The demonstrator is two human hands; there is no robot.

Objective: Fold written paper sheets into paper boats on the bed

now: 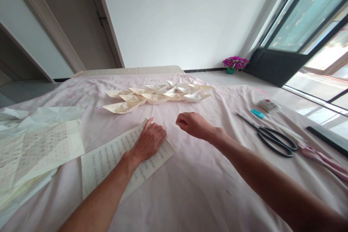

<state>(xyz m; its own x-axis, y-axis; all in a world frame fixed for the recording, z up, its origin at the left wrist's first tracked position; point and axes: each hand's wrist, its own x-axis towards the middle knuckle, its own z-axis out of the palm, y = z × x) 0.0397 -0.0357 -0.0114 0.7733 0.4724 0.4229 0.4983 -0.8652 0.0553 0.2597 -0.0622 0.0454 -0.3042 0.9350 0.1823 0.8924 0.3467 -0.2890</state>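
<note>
A sheet of paper with lines of writing (108,157) lies slanted on the pink cloth. My left hand (150,141) rests on its upper right part, pressing it down, thumb apart and the other fingers loosely bent. Just right of the sheet, my right hand (191,125) is closed with fingertips pinched together. A faint pale sliver shows by its fingertips, too unclear to name. Beyond both hands stand several folded paper boats (154,98) in close rows, cream and white.
More sheets of paper (67,139) lie at left. At right are black-handled scissors (274,141), a turquoise piece (257,113), a small packet (268,106), a pink cloth strip (323,157) and a dark bar (327,140). Purple flowers (235,63) stand on the floor by the wall.
</note>
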